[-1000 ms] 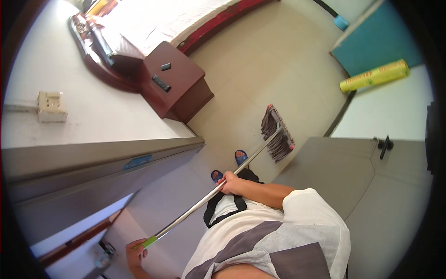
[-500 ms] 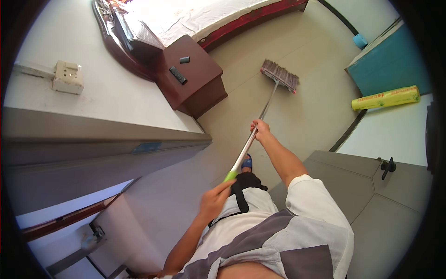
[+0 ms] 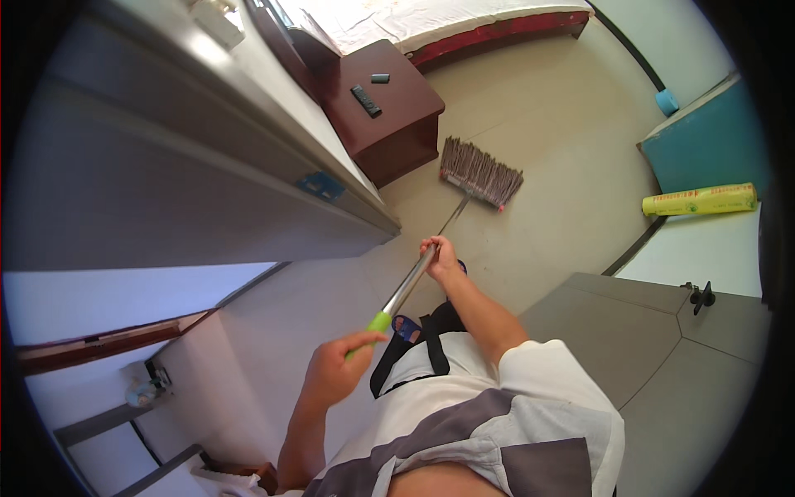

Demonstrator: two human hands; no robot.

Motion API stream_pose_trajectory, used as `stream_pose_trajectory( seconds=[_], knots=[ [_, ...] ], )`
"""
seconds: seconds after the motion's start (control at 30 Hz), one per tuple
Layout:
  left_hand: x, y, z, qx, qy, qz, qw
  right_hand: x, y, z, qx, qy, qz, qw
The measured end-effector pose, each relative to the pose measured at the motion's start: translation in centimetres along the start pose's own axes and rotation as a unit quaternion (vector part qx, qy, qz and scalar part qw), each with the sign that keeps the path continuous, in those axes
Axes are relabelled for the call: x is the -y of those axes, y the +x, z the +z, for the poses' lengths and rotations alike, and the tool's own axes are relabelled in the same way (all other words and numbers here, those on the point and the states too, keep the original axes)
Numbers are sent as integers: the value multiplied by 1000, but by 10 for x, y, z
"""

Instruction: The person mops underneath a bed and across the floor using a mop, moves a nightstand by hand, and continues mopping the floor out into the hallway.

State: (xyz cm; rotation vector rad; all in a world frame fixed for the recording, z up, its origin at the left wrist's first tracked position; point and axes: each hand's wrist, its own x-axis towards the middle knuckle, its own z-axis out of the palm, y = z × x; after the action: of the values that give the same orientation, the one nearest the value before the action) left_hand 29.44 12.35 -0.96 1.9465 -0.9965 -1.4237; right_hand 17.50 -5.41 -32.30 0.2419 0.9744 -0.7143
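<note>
A broom (image 3: 483, 172) with a wide head of brown-grey bristles is on the pale tiled floor ahead of me, past the doorway. Its metal pole slants back toward my body and ends in a green grip. Wrapped round the pole about midway is my right hand (image 3: 442, 256). At the upper end, my left hand (image 3: 337, 369) is closed on the green grip, thumb stretched along it. My feet, in blue sandals, show partly below the pole.
A grey door frame (image 3: 331, 195) stands close on the left, a grey door (image 3: 613, 331) with a black handle on the right. Beyond are a dark red nightstand (image 3: 397, 87) bearing a remote control (image 3: 365, 101), a bed (image 3: 497, 33), a teal cabinet (image 3: 704, 137) and a yellow roll (image 3: 700, 200).
The broom head has come nearer and slightly left, its bristles turned more into view. Both hands have shifted left and down with the pole. The view has moved, and a foot has stepped.
</note>
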Motion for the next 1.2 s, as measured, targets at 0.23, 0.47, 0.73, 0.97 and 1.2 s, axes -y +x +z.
stream_pose_trajectory(
  seconds=[0.23, 0.47, 0.73, 0.97, 1.2],
  knots=[
    [-33, -59, 5, 56, 243, 196, 948, -35, -19, -17, 56, 162, 203, 964],
    [-30, -56, 56, 96, 347, 318, 877, -8, -33, -21, 14, 49, 319, 946],
    [-86, -4, 139, -41, 292, 630, 719, 67, -45, -51, -31, -79, 400, 913],
    [-131, 41, 182, 163, -15, 598, 785, 117, -67, -16, -43, -124, 373, 919],
    [-124, 43, 213, 86, 28, 611, 787, 129, -56, -9, 32, -269, 265, 925]
  ],
)
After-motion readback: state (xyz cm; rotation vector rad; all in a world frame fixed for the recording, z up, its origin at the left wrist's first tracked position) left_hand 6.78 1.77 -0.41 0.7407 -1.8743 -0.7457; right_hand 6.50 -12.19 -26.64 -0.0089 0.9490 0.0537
